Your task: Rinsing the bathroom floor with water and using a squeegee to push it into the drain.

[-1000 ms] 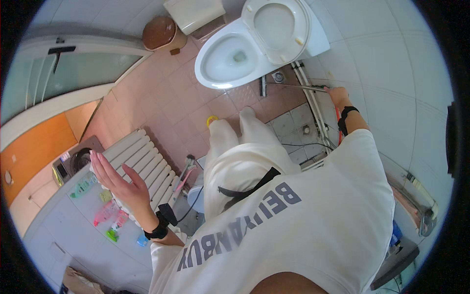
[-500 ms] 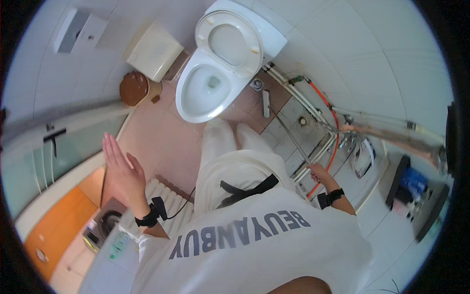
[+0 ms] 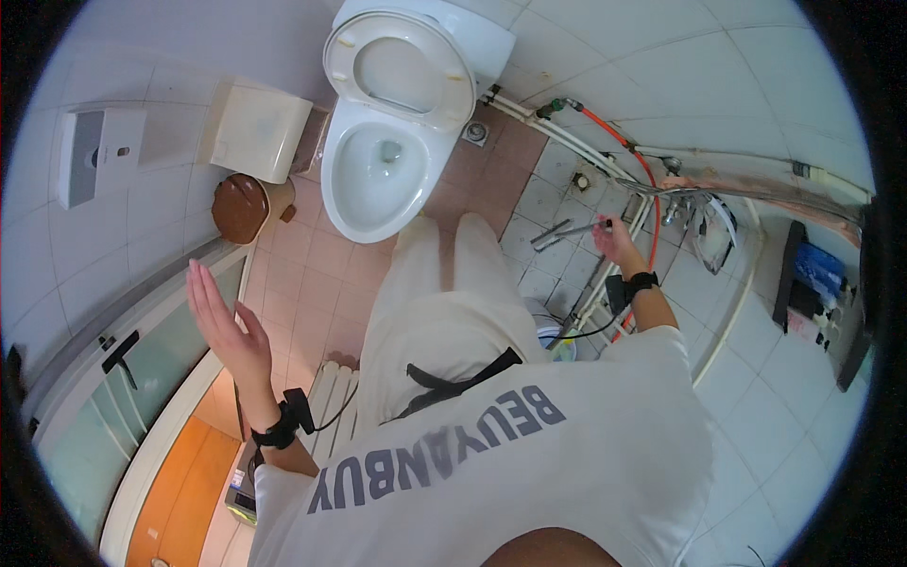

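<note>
My right hand (image 3: 617,242) is closed round the grey metal handle of a long-handled tool (image 3: 578,230). Its narrow bar-shaped head points away from me over the grey floor tiles; whether it is a brush or a squeegee I cannot tell. My left hand (image 3: 227,321) is raised at the left, flat, its fingers stretched out and nothing in it. Straight ahead stands a white toilet (image 3: 378,180) with its lid raised and its seat ring up against it.
A brown-lidded bin (image 3: 240,208) and a cream box (image 3: 260,132) sit left of the toilet. Pipes, a red hose (image 3: 655,203) and a faucet (image 3: 678,208) run along the right wall. A slatted white stool (image 3: 331,402) is beside my left leg, near a sliding glass door (image 3: 123,397).
My right hand has moved away from me with the tool, whose head has shifted from beside the toilet onto the grey tiles. My view has turned slightly; the left hand stays raised and flat.
</note>
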Demonstrator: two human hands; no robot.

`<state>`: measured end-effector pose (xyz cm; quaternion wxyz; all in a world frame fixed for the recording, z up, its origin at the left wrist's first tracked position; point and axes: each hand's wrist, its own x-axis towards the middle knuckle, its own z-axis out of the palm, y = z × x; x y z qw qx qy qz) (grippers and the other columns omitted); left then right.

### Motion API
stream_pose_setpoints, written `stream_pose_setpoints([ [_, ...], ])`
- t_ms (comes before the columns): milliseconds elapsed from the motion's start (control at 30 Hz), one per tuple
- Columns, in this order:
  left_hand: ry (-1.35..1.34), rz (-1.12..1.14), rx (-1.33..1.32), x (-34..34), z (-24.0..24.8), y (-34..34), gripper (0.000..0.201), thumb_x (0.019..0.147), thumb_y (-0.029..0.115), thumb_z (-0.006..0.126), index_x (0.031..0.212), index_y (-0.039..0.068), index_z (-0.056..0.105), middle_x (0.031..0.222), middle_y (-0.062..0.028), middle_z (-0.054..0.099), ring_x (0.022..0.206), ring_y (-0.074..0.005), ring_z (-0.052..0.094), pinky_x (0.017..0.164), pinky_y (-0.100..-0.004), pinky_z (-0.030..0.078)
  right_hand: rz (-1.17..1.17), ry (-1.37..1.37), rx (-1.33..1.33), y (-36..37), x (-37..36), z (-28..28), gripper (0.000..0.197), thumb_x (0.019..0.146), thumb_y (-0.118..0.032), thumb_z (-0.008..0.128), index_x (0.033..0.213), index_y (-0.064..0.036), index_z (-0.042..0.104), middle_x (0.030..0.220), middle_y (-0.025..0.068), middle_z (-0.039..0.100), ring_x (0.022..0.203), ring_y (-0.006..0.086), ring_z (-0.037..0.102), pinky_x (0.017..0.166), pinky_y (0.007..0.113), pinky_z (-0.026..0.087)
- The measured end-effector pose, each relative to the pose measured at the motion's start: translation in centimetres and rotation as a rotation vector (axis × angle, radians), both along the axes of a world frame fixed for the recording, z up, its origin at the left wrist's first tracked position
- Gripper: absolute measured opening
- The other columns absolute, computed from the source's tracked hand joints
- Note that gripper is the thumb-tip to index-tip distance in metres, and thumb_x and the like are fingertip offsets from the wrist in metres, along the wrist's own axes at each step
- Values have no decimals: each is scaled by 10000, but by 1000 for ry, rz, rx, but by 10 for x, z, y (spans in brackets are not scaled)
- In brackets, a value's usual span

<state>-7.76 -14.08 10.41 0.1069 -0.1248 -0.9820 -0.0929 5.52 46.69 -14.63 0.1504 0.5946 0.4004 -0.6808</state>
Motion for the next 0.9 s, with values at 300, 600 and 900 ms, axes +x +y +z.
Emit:
stream_pose_setpoints([
  [300, -42, 61, -73, 6, -1, 7, 588, 805, -75, 450, 1379, -33, 332, 1412, -212, 365, 1301, -399, 347, 1055, -470, 299, 1029, -188, 1166, 20, -37, -74, 444, 849, -401, 569, 624, -19, 593, 567, 113, 588, 511, 218, 608, 526, 375, 483],
  [600, -72, 60, -101, 4, -4, 25, 579, 809, -67, 451, 1376, -32, 336, 1412, -210, 367, 1306, -394, 343, 1063, -473, 293, 1236, -115, 1051, -16, -164, -108, 452, 865, -399, 512, 796, 35, 621, 688, 193, 641, 706, 350, 636, 719, 421, 509],
  [900, -66, 105, -117, 11, 2, 20, 570, 819, -67, 432, 1379, -30, 333, 1416, -215, 358, 1312, -399, 331, 1065, -472, 290, 1230, 252, 930, -86, -279, -65, 497, 900, -363, 468, 667, 59, 588, 534, 115, 618, 565, 271, 633, 675, 380, 523],
])
